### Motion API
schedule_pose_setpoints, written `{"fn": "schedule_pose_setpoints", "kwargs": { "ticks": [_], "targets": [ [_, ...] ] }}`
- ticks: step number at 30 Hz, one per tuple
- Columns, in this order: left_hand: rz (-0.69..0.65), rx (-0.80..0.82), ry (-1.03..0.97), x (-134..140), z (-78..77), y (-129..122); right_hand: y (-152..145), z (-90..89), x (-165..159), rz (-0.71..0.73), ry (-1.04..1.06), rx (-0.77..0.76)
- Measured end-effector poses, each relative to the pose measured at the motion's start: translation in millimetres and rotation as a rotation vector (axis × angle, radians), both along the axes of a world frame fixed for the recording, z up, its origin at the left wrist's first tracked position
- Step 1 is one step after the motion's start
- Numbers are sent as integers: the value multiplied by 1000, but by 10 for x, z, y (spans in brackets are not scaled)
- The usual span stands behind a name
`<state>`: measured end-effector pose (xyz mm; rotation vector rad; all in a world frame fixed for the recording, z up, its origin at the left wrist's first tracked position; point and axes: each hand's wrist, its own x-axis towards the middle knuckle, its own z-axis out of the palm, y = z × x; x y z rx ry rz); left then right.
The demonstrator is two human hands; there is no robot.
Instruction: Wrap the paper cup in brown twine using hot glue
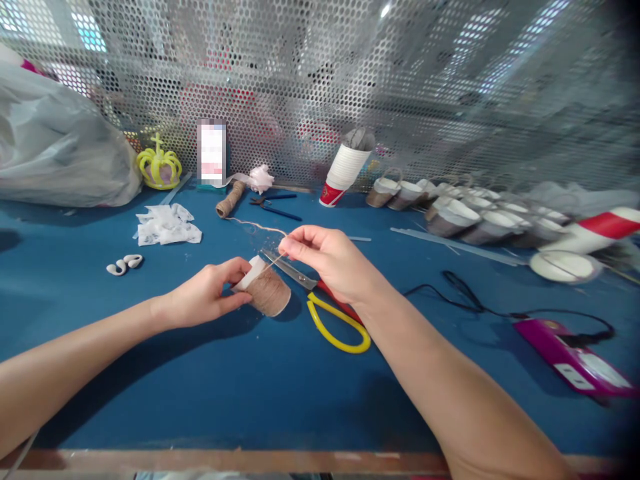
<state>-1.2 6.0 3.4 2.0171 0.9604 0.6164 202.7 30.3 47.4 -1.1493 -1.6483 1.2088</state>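
Observation:
My left hand [215, 290] grips a paper cup [270, 291] by its white rim end; the cup lies tilted, its side wrapped in brown twine. Between the thumb and fingers of my right hand [320, 257] is a strand of twine [260, 227], pinched closed. One stretch of it runs down to the cup, the other back to a spool of twine [231, 199] on the table. Scissors with yellow and red handles [340, 333] lie under and beside my right hand, partly covered by it.
Pliers [275, 205], white lace pieces [167, 225] and a yellow crown-shaped piece [159, 165] lie beyond my hands. Stacked paper cups [345, 170] lean by the mesh panel. Several twine-wrapped cups [453, 219] stand right, near a purple power strip [575, 357] with a black cord.

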Motion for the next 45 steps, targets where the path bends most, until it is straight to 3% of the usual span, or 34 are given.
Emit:
{"fn": "schedule_pose_setpoints", "kwargs": {
  "ticks": [29,45],
  "targets": [
    [-76,152,-21,-1,92,-107,50,-90,-25,-32,-98,-59],
    [-79,241,-21,4,110,-128,9,-156,-62,35,-21,-129]
  ]
}}
